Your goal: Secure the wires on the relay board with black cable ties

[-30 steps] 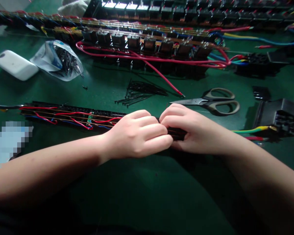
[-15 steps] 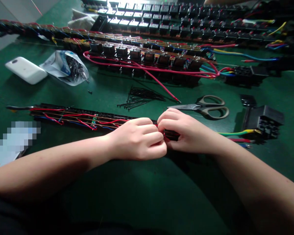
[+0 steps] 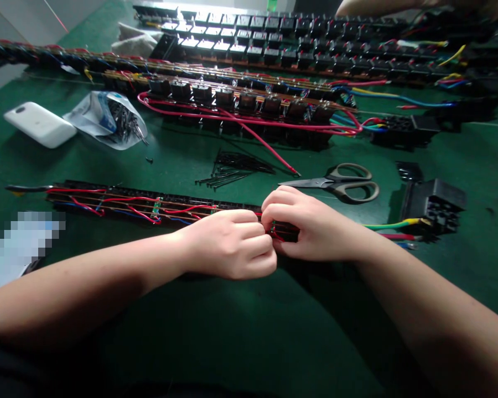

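Observation:
A long black strip [image 3: 120, 202] with red and blue wires and small green circuit boards lies across the green table. My left hand [image 3: 236, 243] is closed over its right part, knuckles up, with the fingertips hidden. Against it, my right hand [image 3: 302, 221] is curled on the strip, thumb and fingers bent toward the left fingertips. Whatever the fingers pinch is too small or covered to see. Green-yellow and red wires lead from the strip to a black connector block [image 3: 434, 204] at the right. Scissors [image 3: 336, 182] lie just beyond my right hand.
Black cable ties [image 3: 236, 166] lie in a loose pile beyond the strip. Farther left are an open plastic bag [image 3: 108, 119] of small dark parts and a white phone-shaped object [image 3: 40, 124]. More wired strips [image 3: 240, 102] line the back, near another person's arm [image 3: 377, 6].
The view has shifted slightly, so most things sit a little farther left. Both hands stay together at the same part of the strip. More of the person's arm shows at the back.

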Motion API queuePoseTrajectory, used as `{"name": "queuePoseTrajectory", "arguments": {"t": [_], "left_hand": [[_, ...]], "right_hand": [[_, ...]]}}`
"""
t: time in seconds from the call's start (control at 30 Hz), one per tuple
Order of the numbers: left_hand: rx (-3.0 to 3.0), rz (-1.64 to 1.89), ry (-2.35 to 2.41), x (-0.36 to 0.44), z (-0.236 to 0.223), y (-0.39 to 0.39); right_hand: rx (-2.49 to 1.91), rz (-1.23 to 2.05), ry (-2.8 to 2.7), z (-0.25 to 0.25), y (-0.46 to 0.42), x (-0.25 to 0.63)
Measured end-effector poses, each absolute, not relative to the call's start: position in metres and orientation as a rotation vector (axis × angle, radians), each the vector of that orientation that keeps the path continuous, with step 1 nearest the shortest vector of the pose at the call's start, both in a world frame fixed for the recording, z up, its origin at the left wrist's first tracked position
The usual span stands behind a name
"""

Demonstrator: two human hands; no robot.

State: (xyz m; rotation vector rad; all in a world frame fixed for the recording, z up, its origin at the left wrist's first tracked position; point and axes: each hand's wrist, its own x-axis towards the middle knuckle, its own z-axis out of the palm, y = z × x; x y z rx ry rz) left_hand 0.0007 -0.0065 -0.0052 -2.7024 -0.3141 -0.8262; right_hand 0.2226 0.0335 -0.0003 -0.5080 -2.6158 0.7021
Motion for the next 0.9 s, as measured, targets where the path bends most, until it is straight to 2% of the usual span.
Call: {"name": "queuePoseTrajectory", "arguments": {"t": [0.13,0.4,0.6,0.73,0.8,0.9], "left_hand": [[-2.724,-0.811,-0.328,-0.001,-0.009,-0.006],[-2.695,-0.651,-0.253,-0.002,-0.005,-0.012],[-2.727,-0.674,-0.328,-0.002,-0.008,-0.010],[-2.779,-0.681,-0.333,-0.002,-0.008,-0.007],[-2.849,-0.718,-0.329,-0.003,-0.007,-0.005],[-2.990,-0.942,-0.482,-0.005,-0.006,-0.004]], "right_hand": [[-0.476,0.929,-2.561,0.007,0.037,0.226],[-0.780,0.919,-2.276,0.006,0.036,0.226],[-0.770,0.743,-2.355,0.004,0.033,0.222],[-0.792,0.758,-2.389,0.008,0.035,0.224],[-0.917,0.763,-2.366,0.014,0.039,0.231],[-1.258,0.579,-2.319,0.021,0.048,0.248]]}}
